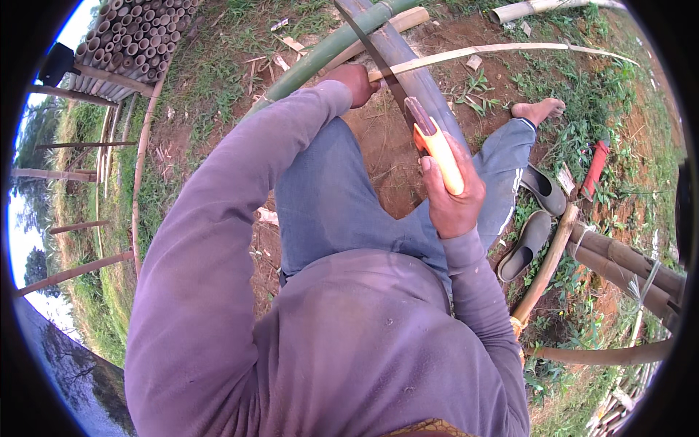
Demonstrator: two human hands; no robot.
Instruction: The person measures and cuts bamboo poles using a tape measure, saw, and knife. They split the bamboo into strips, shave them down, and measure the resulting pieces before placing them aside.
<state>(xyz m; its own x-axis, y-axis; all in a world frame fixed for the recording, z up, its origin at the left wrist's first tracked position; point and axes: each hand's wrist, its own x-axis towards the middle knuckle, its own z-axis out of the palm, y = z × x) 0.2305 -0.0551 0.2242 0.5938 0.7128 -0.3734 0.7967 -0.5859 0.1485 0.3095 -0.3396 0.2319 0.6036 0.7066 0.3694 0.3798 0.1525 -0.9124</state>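
My right hand (457, 191) is wrapped round the orange and pale handle of a hand saw (438, 149). Its long dark blade (370, 44) points away from me and crosses over a green bamboo pole (313, 64). Close to the blade, my left hand (355, 81) is closed in a fist at the near end of a pale split bamboo strip (466, 51), which curves off to the right. The fist hides its grip on the strip. A thick greyish bamboo pole (429, 79) lies beneath, running away between my legs. Another pale bamboo piece (408, 20) sits beside the green pole.
Grey slip-on shoes (526, 246) and a red sheath-like object (595, 169) lie right of my bent leg. Tied bamboo poles (626, 271) form a frame at the right. Cut bamboo tubes (131, 44) are stacked far left, behind a bamboo rail (142, 167). Shavings litter the soil.
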